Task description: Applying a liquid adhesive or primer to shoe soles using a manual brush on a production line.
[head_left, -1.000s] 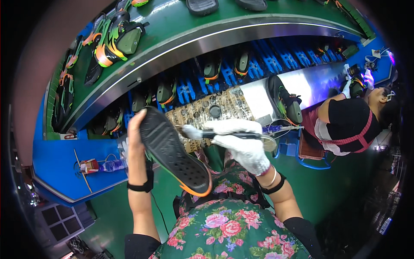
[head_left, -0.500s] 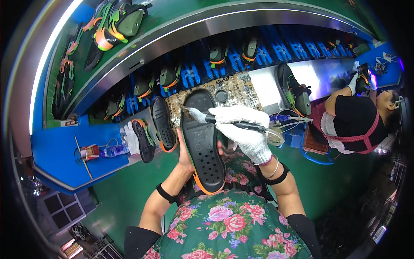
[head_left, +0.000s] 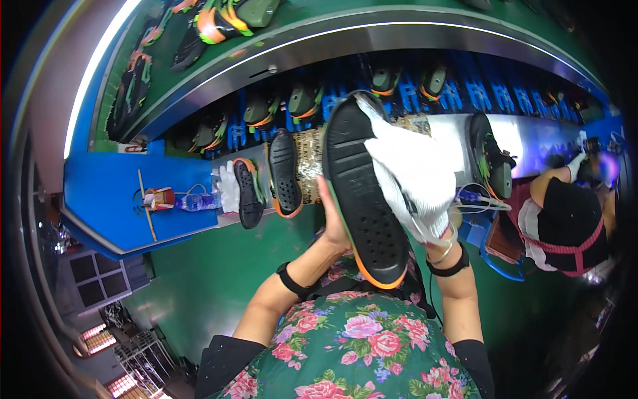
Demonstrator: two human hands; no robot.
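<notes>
A black shoe sole (head_left: 362,193) with small holes and an orange rim stands tilted in front of me, toe end up. My left hand (head_left: 334,223) is bare and grips its left edge, the fingers hidden behind it. My right hand (head_left: 422,176), in a white knitted glove, is closed around a brush with a tube at its dark handle. Pale bristles (head_left: 369,110) reach the sole's upper right edge; the glove hides most of the handle. On the bench left of the sole lie another black sole (head_left: 285,173) and a smaller one (head_left: 248,193) beside a white glove (head_left: 228,187).
Shoes on blue racks (head_left: 478,96) line the far side. Another shoe (head_left: 492,159) stands on the metal bench to the right. A plastic bottle (head_left: 197,202) lies on the blue table (head_left: 106,193). At right sits a co-worker (head_left: 561,223) with thin tubes nearby.
The held sole has risen and tilted nearer my view. My right hand and the brush have moved from the sole's upper left to its upper right edge. The whole view has shifted.
</notes>
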